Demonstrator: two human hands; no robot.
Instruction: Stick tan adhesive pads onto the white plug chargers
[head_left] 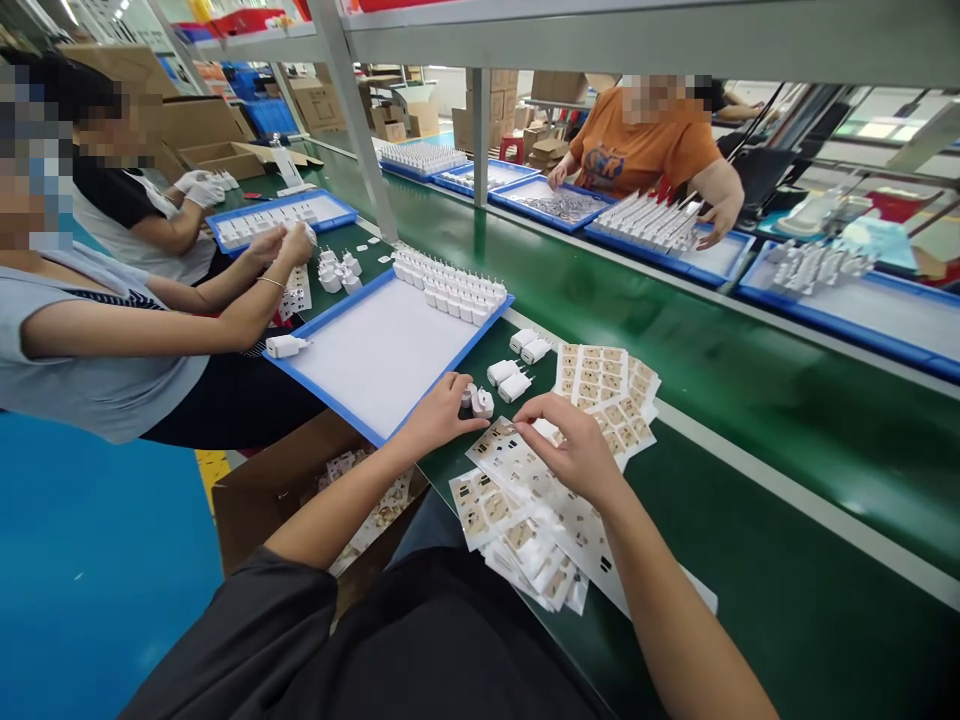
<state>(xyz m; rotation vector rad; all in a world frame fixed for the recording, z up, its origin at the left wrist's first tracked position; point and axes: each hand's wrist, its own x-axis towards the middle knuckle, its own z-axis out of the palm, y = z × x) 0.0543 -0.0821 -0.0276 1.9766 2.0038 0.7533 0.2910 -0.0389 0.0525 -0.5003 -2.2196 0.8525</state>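
Note:
My left hand (436,415) is curled around white plug chargers (482,403) at the near edge of the green bench, its fingertips and thumb on either side of one. Just to the right, my right hand (574,448) pinches thumb and forefinger together over the upper corner of a white sticker sheet (551,490). What sits between those fingertips looks like a small sticker, partly hidden. More sticker sheets (517,540) lie under that sheet, and tan-backed sheets (600,375) fan out beyond it. Several loose chargers (514,383) lie on the bench beyond my hands.
A blue-rimmed tray (450,380) holds rows of upright chargers (450,285) along its far side. An open carton (255,500) with used sheets stands below the bench edge. Co-workers' hands (289,243) work at the left. Posts (352,110) and more trays (551,200) stand across the bench.

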